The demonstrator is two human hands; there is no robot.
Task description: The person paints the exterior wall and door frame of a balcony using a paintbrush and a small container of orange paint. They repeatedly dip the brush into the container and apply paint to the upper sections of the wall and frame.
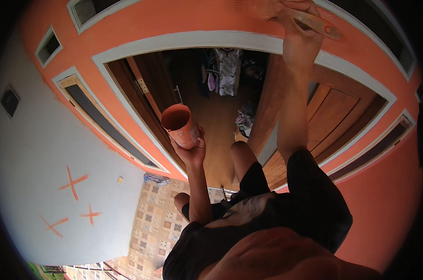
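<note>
My left hand [194,148] holds an orange paint-smeared cup-like container [184,131] from below, its round mouth tilted towards me; the inside is dark orange. High at the upper right, my right hand [302,38] grips a paintbrush [316,23] by its paint-spotted handle. The brush's bristles [258,8] lie against the orange wall [197,17], above the white door frame [239,37]. The tips of the bristles blend with the wall's colour.
A wooden door [337,105] stands at the right of an open doorway, with hanging clothes [229,71] inside. The pale wall [32,140] at left bears orange crosses. Below lie patterned floor tiles [155,224] and a crumpled cloth [157,179]. Narrow windows flank the doorway.
</note>
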